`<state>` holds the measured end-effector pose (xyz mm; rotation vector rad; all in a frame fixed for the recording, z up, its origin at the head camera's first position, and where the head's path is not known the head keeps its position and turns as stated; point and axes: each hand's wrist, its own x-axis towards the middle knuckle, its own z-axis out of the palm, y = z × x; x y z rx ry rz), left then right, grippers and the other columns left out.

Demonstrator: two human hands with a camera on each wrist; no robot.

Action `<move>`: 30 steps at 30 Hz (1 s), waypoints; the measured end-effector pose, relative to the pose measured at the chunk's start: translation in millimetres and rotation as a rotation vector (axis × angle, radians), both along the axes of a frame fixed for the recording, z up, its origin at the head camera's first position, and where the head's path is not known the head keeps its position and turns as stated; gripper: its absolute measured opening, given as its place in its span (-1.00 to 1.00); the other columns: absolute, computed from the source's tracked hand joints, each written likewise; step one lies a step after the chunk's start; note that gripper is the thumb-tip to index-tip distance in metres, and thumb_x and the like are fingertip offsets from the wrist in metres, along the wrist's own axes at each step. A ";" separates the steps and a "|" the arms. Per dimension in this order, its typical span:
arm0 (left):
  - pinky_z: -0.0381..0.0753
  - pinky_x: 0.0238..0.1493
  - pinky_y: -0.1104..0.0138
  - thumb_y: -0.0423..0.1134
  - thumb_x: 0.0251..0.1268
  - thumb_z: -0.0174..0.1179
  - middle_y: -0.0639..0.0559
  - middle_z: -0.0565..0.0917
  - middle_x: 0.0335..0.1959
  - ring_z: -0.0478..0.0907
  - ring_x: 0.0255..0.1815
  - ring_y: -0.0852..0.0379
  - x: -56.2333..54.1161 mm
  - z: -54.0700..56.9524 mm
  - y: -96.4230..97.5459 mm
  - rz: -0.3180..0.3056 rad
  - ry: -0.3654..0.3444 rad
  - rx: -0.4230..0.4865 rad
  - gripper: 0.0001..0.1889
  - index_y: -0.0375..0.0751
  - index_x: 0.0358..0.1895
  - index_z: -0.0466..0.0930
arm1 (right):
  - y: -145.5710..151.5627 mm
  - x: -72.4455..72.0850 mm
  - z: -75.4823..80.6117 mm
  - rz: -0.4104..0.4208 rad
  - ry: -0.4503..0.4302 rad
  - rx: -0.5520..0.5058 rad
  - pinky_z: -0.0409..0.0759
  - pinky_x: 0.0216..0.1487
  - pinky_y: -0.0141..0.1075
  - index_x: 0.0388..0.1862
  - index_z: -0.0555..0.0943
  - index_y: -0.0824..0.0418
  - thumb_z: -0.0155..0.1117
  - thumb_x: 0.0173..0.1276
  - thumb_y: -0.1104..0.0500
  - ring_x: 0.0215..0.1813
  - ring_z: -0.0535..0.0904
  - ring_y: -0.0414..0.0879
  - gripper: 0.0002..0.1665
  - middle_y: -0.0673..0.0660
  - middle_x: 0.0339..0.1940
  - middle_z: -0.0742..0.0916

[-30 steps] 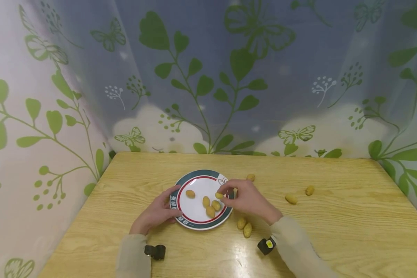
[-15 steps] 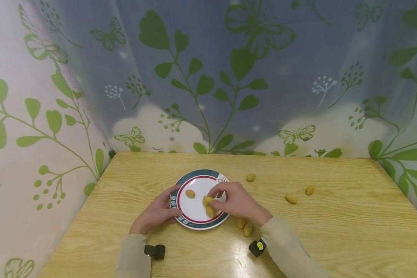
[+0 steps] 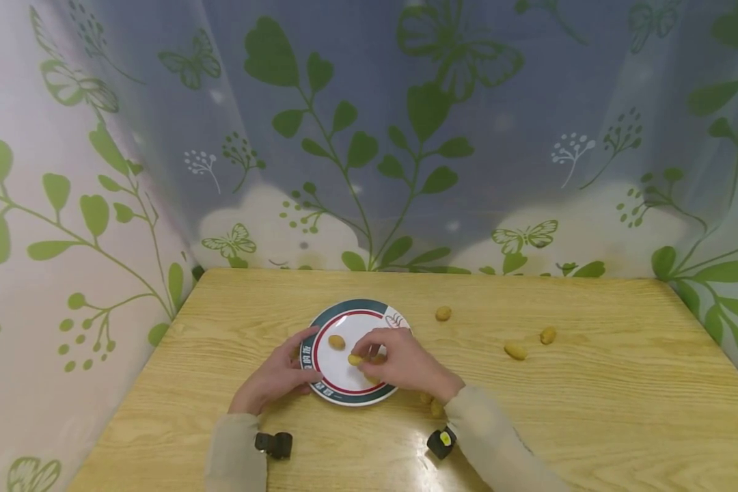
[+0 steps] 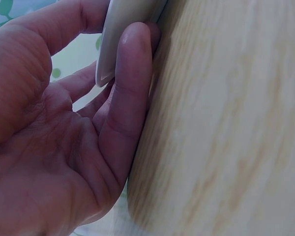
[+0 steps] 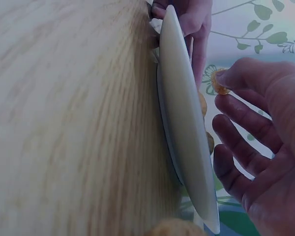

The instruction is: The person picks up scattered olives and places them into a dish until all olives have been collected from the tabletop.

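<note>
In the head view, my left hand (image 3: 275,376) grips the left rim of a round white plate (image 3: 353,306) with a teal band and red ring. In the left wrist view, its fingers curl around the plate's edge (image 4: 120,39). Over the plate, my right hand (image 3: 402,359) pinches a small oval yellow fruit (image 3: 354,359) between thumb and fingertips. The right wrist view shows this pinched fruit (image 5: 220,82) raised above the plate. Another fruit (image 3: 336,342) lies on the plate's left part. More fruits (image 3: 374,378) there are partly hidden beneath my right hand.
The plate stands on a wooden table (image 3: 221,301). Loose fruits lie to the right: one (image 3: 443,313) behind, two farther off, including a fruit (image 3: 515,352). Beside the right wrist, others (image 3: 436,408) are partly covered. A patterned curtain (image 3: 369,137) hangs behind the table.
My right hand has moved left across the plate with the pinched fruit, now covering the other fruits near the plate's middle. The left hand and plate have stayed in place.
</note>
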<state>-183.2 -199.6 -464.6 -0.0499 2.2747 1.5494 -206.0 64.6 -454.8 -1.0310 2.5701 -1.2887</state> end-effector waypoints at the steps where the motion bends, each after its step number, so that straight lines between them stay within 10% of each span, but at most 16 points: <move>1: 0.60 -0.30 0.33 -0.32 0.23 0.43 -0.24 0.46 0.37 0.60 -0.25 0.10 0.0 0.1 0.1 0.000 -0.001 0.000 -0.10 0.07 0.60 0.17 | -0.9 -0.3 -0.1 0.002 -0.001 0.003 0.65 -0.08 -0.31 -0.14 0.76 0.06 0.46 0.28 0.24 -0.18 0.64 -0.17 -0.82 -0.09 -0.22 0.80; 30: 0.61 -0.33 0.34 -0.30 0.24 0.43 -0.22 0.52 0.26 0.56 -0.43 0.11 0.6 -0.3 -0.3 -0.001 0.000 -0.011 -0.10 0.09 0.61 0.16 | -18.3 -0.4 -4.8 0.025 0.025 0.155 0.58 -0.05 -0.37 -0.20 0.78 0.08 0.48 0.23 0.19 -0.23 0.63 -0.24 -0.86 -0.07 -0.28 0.82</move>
